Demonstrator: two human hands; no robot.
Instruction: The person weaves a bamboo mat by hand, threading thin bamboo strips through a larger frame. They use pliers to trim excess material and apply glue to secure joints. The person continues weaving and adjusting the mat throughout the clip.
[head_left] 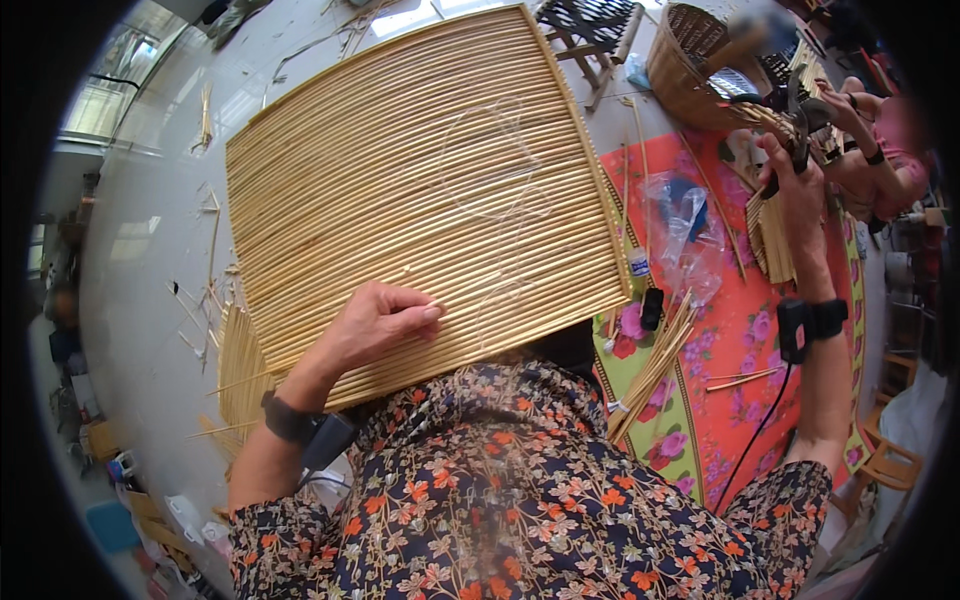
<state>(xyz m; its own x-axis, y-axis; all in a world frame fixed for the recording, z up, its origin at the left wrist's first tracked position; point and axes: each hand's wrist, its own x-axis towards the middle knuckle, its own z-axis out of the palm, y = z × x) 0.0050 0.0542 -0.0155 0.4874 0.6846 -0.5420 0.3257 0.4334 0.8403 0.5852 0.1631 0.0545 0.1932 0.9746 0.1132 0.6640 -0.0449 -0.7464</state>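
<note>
A large mat of golden straw stalks (400, 190), set side by side in rows, lies tilted across my lap. My left hand (385, 318) rests at its near edge, thumb and forefinger pressed together; what they pinch, if anything, is too small to make out. A thin clear thread (535, 160) lies in loose loops on the mat's surface. Out to the right, my right hand (795, 190) is raised and closed round dark shears (800, 115), whose exact kind is hard to tell. Below that hand stands a bundle of cut stalks (775, 235), partly hidden by it.
A red floral cloth (740, 340) covers the floor at right, bearing a clear plastic bag (690, 225) and a tied straw bundle (655, 375). Beyond stand a wicker basket (685, 65) and a woven stool (590, 25). Another person (900, 155) sits at far right. More stalks (240, 365) lie left.
</note>
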